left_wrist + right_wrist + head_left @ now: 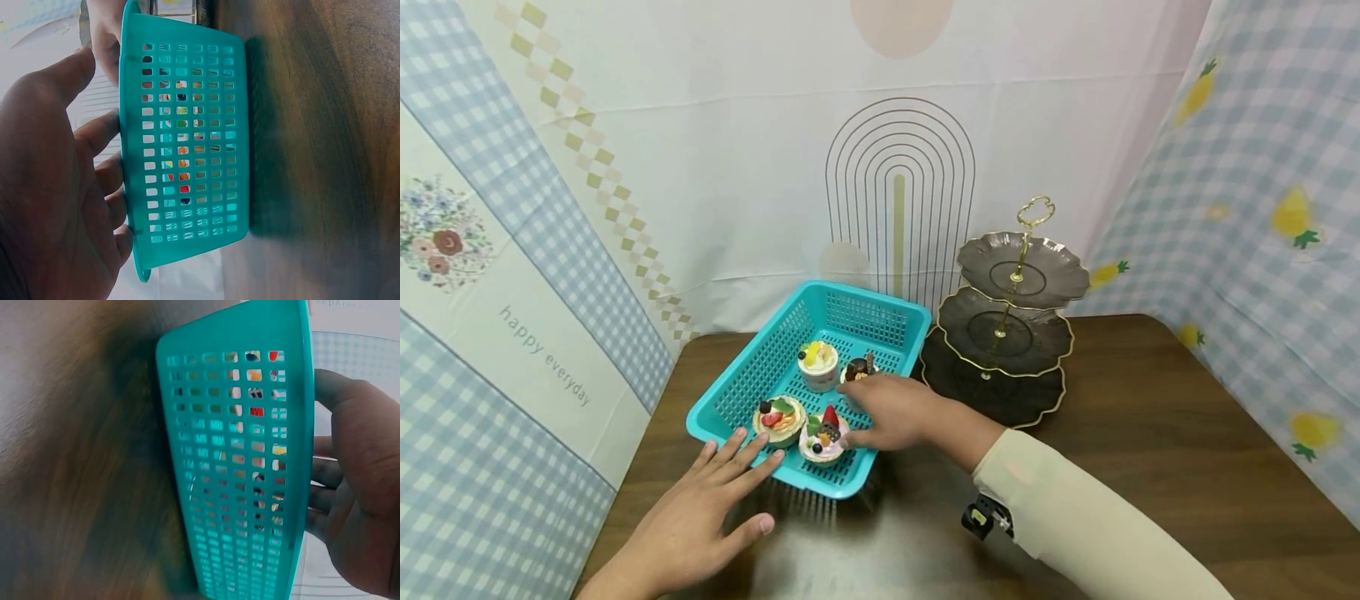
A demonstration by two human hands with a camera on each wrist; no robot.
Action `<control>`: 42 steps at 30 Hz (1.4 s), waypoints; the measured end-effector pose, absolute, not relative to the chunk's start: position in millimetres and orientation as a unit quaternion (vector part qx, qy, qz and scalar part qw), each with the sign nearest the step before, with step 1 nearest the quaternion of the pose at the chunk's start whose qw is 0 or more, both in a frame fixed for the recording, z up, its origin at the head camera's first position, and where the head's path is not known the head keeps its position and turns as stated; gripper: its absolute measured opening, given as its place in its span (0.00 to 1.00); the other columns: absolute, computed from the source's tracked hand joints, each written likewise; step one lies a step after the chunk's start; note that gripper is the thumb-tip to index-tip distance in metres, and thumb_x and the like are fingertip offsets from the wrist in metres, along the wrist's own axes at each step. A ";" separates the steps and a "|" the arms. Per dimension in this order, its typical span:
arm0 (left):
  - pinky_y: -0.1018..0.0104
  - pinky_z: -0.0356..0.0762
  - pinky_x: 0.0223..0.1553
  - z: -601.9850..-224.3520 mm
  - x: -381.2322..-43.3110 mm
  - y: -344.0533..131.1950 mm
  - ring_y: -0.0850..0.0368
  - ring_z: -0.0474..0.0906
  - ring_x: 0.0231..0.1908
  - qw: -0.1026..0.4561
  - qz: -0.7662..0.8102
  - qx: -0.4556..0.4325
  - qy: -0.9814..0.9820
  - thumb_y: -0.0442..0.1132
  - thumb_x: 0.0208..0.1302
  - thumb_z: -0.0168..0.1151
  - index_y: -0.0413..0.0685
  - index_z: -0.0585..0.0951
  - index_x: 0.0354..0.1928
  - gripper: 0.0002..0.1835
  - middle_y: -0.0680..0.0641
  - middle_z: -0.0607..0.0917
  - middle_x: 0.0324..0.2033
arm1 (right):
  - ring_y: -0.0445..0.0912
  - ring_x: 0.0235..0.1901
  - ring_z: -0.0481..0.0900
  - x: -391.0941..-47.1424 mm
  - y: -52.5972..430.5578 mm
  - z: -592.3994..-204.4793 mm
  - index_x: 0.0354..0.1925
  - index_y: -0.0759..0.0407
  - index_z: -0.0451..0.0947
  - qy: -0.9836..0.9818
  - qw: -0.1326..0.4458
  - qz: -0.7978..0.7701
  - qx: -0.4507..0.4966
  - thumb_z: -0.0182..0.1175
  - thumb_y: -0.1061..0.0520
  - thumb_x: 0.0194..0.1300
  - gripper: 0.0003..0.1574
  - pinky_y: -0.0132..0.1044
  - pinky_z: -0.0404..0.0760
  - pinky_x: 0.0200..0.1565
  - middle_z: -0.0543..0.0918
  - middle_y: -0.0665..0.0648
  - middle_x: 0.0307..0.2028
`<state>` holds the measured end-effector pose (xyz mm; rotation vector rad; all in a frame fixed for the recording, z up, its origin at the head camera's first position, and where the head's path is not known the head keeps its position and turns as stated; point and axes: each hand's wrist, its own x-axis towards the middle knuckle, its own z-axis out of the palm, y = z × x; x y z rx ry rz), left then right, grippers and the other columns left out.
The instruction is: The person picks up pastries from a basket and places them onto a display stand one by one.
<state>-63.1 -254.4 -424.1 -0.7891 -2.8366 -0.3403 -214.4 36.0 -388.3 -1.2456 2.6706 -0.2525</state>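
A turquoise basket [745,350] stands on the table with several decorated cupcakes in it. One has yellow fruit on white cream [817,358], one fruit and a green leaf [780,419], one a strawberry on pale pink cream [825,442]. Partly behind my right fingers is the chocolate-topped cupcake [859,367]. My right hand [895,410] reaches over the basket's right side, fingers by the chocolate cupcake and thumb beside the strawberry one. Spread fingers of my left hand [700,508] lie at the basket's front left rim; in the left wrist view, fingertips touch that rim [128,125].
A three-tier dark plate stand [1005,329] with gold edges and a gold handle stands right of the basket, close to it. Printed cloths hang behind and at both sides of the brown wooden table [1150,417]. A small black device [987,517] is on my right sleeve.
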 end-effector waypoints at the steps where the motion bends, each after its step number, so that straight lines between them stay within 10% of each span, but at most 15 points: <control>1: 0.64 0.27 0.78 -424.2 -63.4 -254.2 0.50 0.47 0.79 0.090 -0.115 -0.266 -0.953 0.61 0.71 0.61 0.65 0.64 0.79 0.37 0.49 0.61 0.78 | 0.50 0.65 0.74 -215.0 33.1 -387.7 0.76 0.57 0.65 0.900 0.101 -0.081 -0.417 0.63 0.31 0.68 0.50 0.47 0.77 0.63 0.76 0.56 0.66; 19: 0.62 0.29 0.78 -427.4 -62.0 -253.5 0.47 0.49 0.78 0.075 -0.136 -0.249 -0.956 0.62 0.71 0.61 0.69 0.63 0.79 0.38 0.50 0.61 0.78 | 0.45 0.56 0.80 -219.4 -9.4 -390.5 0.78 0.52 0.60 0.922 0.201 -0.014 -0.330 0.76 0.31 0.52 0.65 0.45 0.82 0.52 0.82 0.50 0.58; 42: 0.67 0.26 0.77 -430.5 -63.0 -254.0 0.45 0.51 0.78 0.091 -0.136 -0.256 -0.953 0.62 0.70 0.63 0.66 0.66 0.78 0.37 0.49 0.64 0.77 | 0.40 0.26 0.76 -222.2 -22.7 -409.9 0.40 0.47 0.72 0.913 0.186 -0.071 -0.356 0.75 0.40 0.56 0.25 0.37 0.77 0.26 0.78 0.45 0.28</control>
